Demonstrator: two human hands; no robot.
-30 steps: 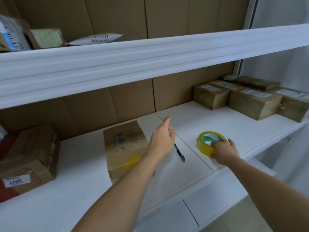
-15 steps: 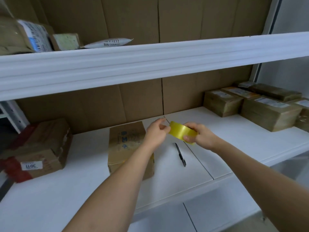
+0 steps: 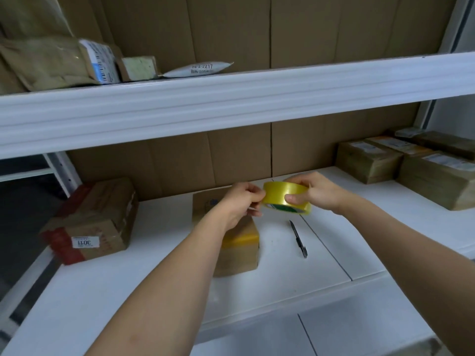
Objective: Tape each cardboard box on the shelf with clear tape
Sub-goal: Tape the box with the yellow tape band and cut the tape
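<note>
A yellowish roll of clear tape [image 3: 285, 197] is held in the air above the white shelf [image 3: 159, 283]. My right hand [image 3: 314, 192] grips the roll from the right, thumb on its outer face. My left hand [image 3: 243, 201] pinches at the roll's left edge, where the tape end lies. Below my left wrist sits a small cardboard box [image 3: 239, 247] with a yellow tape strip over its front top edge; my arm hides part of it.
A black pen-like cutter [image 3: 298, 238] lies on the shelf right of the box. A worn box with red tape [image 3: 92, 222] stands at the left. Several taped boxes [image 3: 411, 168] fill the right end. Parcels [image 3: 77, 62] sit on the upper shelf.
My right hand lifted the tape roll off the shelf and carried it left and up. My left hand came over to pinch the roll's edge. The view shifted up and left.
</note>
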